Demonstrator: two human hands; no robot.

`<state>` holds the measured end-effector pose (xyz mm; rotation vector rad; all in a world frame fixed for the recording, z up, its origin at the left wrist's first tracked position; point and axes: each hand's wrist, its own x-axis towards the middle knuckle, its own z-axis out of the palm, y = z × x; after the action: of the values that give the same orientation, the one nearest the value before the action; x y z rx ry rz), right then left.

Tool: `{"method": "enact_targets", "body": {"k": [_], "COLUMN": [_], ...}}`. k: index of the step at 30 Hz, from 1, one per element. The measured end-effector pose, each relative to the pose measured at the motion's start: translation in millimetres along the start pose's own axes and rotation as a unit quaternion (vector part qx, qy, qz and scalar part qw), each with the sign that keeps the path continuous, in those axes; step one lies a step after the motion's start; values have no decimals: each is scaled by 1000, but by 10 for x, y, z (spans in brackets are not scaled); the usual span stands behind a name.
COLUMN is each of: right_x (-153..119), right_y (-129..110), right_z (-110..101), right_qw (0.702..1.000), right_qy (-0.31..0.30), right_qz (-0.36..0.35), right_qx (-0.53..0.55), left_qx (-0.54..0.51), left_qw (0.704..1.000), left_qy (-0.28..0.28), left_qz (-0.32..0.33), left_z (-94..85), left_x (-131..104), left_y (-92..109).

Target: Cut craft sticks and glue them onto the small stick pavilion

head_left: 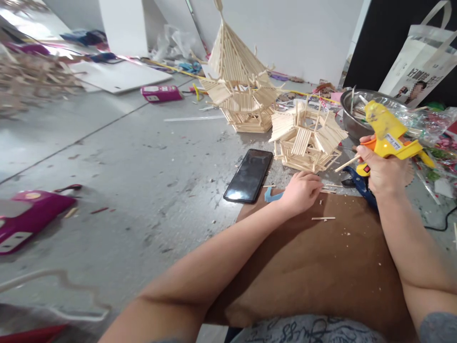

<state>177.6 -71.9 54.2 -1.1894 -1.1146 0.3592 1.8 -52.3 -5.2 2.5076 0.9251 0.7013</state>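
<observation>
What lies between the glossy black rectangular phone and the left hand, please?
In the head view lie a bent, blue, plastic-looking piece and a thin, pale wooden stick.

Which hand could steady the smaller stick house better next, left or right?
Probably the left hand: it's just in front of the smaller stick house, while the right hand looks full, holding a yellow glue gun and a thin stick.

Grey surface, phone, stick tower, stick frame
</observation>
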Motion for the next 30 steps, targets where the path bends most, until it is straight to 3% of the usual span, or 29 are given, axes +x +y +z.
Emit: {"method": "enact_targets", "body": {"k": [4,8,14,23,30], "right_x": [-81,-139,-163,-186,-105], "right_y": [-7,-26,-71,-79,22], "right_z": [68,124,156,164,108], "right_qw": [999,999,998,998,999], "right_qy": [-32,-36,-39,-45,-20], "right_qz": [-4,6,26,-3,-44], "right_qx": [-33,-40,-45,-47,-1], "left_qx": [-167,-316,-368,-421,-506], "left_qw": [980,942,923,897,824], "left_qy": [87,52,9,15,149], "left_qz": [-66,-104,-115,-132,-209], "left_z": [-111,-179,-198,-170,-69], "left_x": [-21,-44,-46,-61,43], "left_y": [123,224,248,249,12]}}
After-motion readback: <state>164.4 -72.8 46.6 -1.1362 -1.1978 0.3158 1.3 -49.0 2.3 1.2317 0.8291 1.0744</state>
